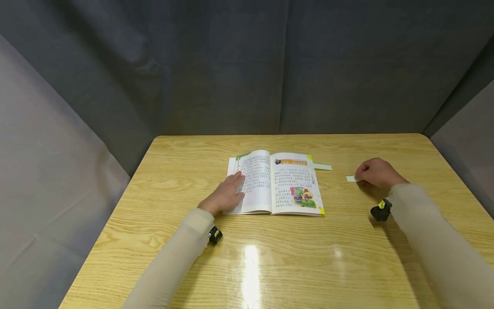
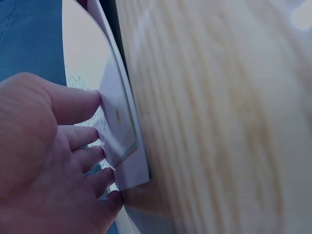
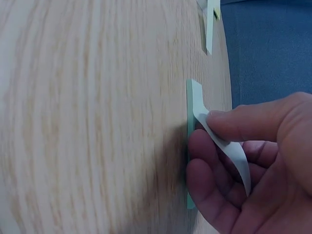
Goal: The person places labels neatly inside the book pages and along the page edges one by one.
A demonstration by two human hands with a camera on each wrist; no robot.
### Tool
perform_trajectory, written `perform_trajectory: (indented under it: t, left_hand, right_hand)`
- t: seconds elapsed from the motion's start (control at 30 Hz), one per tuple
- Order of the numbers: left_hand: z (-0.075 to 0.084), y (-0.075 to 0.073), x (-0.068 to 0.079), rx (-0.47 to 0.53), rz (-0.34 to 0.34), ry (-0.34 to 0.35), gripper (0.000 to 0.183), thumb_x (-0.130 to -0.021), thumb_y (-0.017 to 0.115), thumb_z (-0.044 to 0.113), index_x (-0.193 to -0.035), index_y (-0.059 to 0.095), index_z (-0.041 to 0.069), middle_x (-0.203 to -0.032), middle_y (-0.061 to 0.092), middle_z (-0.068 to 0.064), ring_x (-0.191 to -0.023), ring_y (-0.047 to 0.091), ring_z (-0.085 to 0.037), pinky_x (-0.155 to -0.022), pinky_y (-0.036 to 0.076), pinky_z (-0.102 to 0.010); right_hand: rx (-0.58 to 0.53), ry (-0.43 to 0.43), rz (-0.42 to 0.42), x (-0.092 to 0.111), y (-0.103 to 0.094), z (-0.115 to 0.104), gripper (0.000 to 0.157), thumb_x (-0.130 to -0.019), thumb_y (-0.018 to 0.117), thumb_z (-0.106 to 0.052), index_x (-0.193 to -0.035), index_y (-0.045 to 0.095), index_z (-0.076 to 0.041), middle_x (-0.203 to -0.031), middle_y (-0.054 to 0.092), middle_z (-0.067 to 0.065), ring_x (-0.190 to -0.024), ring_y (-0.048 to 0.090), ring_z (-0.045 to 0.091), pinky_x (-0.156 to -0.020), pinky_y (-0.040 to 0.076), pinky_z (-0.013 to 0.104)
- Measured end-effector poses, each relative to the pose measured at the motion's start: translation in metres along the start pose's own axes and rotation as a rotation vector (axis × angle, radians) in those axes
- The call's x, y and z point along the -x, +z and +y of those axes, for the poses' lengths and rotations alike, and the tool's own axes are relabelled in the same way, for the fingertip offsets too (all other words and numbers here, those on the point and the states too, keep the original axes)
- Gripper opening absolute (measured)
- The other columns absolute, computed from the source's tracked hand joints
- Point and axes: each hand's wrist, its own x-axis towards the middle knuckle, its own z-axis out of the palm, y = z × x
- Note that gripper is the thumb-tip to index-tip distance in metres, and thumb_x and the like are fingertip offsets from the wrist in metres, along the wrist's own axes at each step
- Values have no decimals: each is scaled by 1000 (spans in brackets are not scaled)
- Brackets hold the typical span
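An open book [image 1: 294, 183] with printed text and a coloured picture lies on the table. My left hand [image 1: 227, 194] rests on its left page, fingers spread loosely; in the left wrist view the fingertips touch the page [image 2: 113, 92] near its outer edge. Right of the book, my right hand [image 1: 379, 171] is at a pad of pale green sticky notes [image 3: 190, 105] lying on the table. Thumb and fingers pinch the top sticky note [image 3: 235, 152], which curves up from the pad while its far end still lies against it. In the head view this hand covers most of the pad.
One pale green sticky note [image 1: 323, 167] juts from the right edge of the book's right page. The wooden table [image 1: 293, 262] ends at a dark grey curtain [image 1: 224, 68] behind, with lighter grey panels at both sides. A black wrist camera [image 1: 381, 210] hangs below the right wrist.
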Motion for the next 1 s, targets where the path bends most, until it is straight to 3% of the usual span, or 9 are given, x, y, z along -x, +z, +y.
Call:
perform_trajectory:
  t: [1.0]
  left_hand:
    - [-1,1,-1,-8,-1,8,62,-104,42,25,-159,19,8,-169,7,-9,-157,8,-31,-129,11,-48]
  right_hand:
    - [-34,12,-57,-2,-5,-2,24,-92,60,-16,-97,66,6,-81,69,10,-74,59,20,-65,45,27]
